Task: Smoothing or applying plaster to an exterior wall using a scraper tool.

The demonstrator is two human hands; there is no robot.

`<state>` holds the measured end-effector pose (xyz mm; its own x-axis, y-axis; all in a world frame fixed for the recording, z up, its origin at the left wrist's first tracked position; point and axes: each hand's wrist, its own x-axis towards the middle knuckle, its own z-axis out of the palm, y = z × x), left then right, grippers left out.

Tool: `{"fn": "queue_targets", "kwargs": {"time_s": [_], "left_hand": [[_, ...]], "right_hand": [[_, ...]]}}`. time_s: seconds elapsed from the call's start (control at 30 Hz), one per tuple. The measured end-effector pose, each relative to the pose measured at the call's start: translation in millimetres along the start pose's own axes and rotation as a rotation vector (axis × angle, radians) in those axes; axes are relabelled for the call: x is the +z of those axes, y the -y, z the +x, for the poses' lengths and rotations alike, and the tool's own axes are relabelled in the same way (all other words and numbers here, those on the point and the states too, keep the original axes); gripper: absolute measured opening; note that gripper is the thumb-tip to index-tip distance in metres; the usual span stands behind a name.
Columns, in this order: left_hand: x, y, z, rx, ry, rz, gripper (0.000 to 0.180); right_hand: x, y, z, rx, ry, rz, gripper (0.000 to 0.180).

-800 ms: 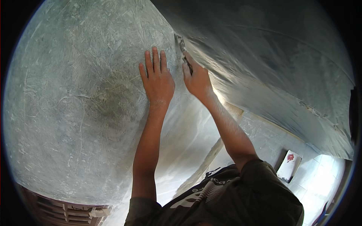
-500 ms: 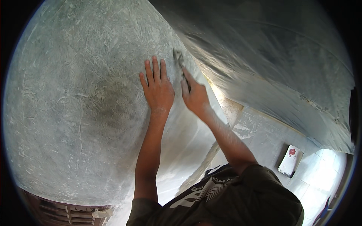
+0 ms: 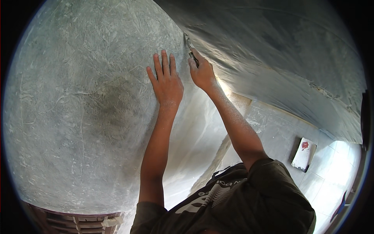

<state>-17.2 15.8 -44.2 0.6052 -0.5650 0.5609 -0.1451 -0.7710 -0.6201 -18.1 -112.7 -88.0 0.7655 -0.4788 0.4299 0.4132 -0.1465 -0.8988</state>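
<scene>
- I make out the putty knife near the upper middle of the head view, its blade at the wall's right edge, where the hanging sheeting begins; whether the blade actually touches the surface, I cannot tell.
- My right hand is clamped around its dark handle, one finger stretched forward along it toward the blade; pale dust speckles the forearm.
- My left hand lies flat on the plaster just beside it, fingers extended and apart, holding nothing.
- Under it, I see the grey wall, streaked with trowel-like marks, with thin raised lines and a dark blotch left of the left wrist.
- Right of the wall I see dark, creased plastic sheeting slanting down.
- Below the sheeting, the grey tiled floor carries a white rectangular tray with dark edges and a red patch, well apart from both hands.
- At lower left I have a brown slatted frame, with a pale piece at its right end.
- A dark printed T-shirt fills the bottom.
</scene>
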Motion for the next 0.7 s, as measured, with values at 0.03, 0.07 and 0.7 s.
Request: {"fn": "queue_targets", "kwargs": {"time_s": [0.03,0.07,0.7], "left_hand": [[2,1,-2,0.006,0.003,-0.012,0.070],[3,1,-3,0.013,0.006,-0.025,0.070],[25,-24,-33,0.099,0.051,0.031,0.065]], "right_hand": [[0,-2,-4,-0.006,-0.002,-0.002,0.045],[-1,-4,-18,0.050,0.039,-0.032,0.045],[2,-47,-93,0.249,0.058,0.005,0.047]]}}
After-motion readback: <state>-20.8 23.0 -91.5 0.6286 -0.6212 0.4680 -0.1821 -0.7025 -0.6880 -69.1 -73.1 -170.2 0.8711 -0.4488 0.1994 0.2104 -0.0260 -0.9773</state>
